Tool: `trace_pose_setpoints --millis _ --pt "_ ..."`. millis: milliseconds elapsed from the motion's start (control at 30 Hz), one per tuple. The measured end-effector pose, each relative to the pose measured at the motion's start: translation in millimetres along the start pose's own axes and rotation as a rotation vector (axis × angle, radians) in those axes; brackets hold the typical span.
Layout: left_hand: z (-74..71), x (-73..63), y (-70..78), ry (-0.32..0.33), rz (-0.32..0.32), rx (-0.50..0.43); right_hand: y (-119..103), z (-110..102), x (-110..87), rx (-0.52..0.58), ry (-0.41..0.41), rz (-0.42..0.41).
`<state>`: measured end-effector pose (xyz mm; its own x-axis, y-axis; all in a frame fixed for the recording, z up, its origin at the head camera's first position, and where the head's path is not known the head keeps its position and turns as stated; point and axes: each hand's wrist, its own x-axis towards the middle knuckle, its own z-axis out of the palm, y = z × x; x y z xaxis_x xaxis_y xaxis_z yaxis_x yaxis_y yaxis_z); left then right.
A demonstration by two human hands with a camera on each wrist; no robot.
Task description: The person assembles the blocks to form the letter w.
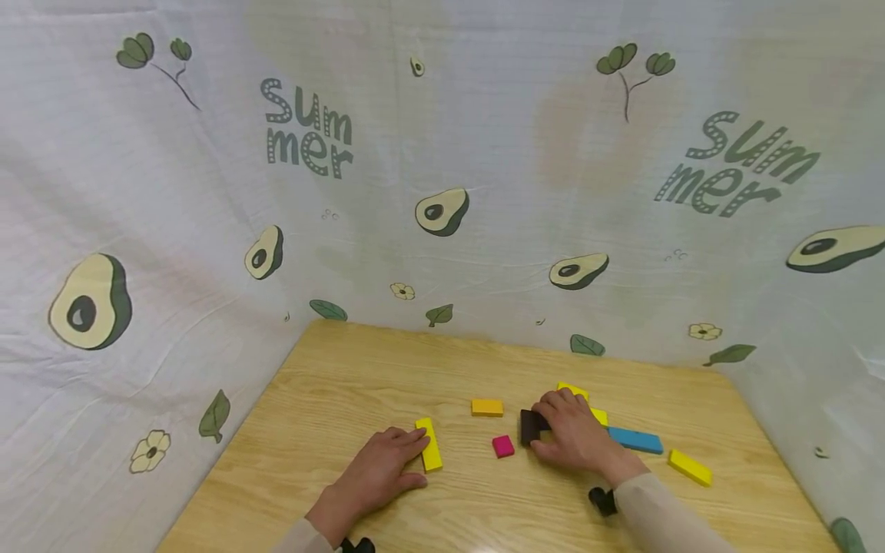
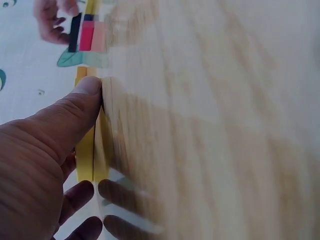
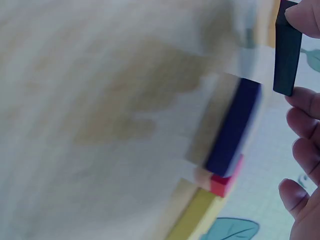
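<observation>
In the head view, my left hand point(image 1: 379, 470) rests at a yellow block point(image 1: 429, 445), fingertips at its left side and the thumb just short of its near end. In the left wrist view that thumb overlaps the yellow block point(image 2: 85, 155), and the other fingertips reach the table. My right hand point(image 1: 577, 432) pinches a slim black block point(image 3: 287, 55) between thumb and fingertips. A dark blue block point(image 3: 234, 127) lies close by on the wood, with a pink block point(image 1: 503, 446) beyond it, left of this hand.
An orange block point(image 1: 487, 408) lies between the hands, farther back. Yellow blocks lie partly behind the right hand. To its right are a blue block point(image 1: 634, 440) and another yellow block point(image 1: 690, 468). Printed cloth point(image 1: 498, 261) walls the back and sides of the wooden table point(image 1: 373, 361).
</observation>
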<state>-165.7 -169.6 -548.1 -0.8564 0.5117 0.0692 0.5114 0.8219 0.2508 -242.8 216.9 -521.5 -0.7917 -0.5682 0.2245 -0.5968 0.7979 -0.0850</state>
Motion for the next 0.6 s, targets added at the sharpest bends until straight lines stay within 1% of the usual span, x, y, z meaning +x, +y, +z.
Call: trace_pose_setpoints --millis 67,167,300,600 --pt "-0.7 -0.2 -0.1 -0.011 -0.002 -0.001 0 -2 4.9 0.001 0.032 -0.012" --pt "-2.5 -0.7 -0.2 -0.019 -0.002 -0.005 -4 -7 14.6 0.014 0.052 -0.029" --pt "-3.8 -1.8 -0.9 -0.025 -0.001 -0.005 -16 -10 29.1 0.030 0.043 -0.058" --pt "-2.5 -0.5 1.0 -0.014 0.008 -0.023 -39 -12 63.4 0.055 -0.003 -0.086"
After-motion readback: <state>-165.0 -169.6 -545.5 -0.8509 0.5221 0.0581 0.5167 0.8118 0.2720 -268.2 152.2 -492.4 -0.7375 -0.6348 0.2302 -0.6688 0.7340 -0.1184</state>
